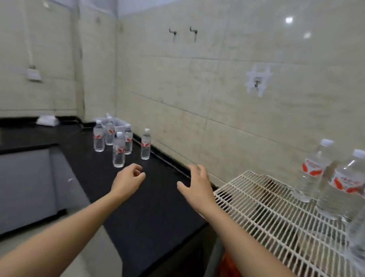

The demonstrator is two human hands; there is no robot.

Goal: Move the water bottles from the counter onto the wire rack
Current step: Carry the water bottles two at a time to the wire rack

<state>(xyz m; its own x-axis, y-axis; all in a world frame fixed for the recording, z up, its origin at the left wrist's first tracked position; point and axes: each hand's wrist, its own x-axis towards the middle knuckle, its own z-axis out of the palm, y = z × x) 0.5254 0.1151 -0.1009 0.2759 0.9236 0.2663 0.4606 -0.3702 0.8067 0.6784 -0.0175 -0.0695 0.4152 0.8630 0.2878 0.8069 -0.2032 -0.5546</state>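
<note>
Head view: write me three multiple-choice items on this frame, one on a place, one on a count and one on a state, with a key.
1. Where is the wire rack?
A. right of the black counter
B. on the floor at the left
C. hung on the wall

2. How many bottles stand on the counter?
A. two
B. five
C. nine

3. What do the left hand and right hand hold?
A. one bottle each
B. nothing
C. a cloth together

Key: 1 A, the rack lies at the counter's right end; 2 B, five stand upright near the far corner; 3 B, both hands hover empty above the counter.
</note>
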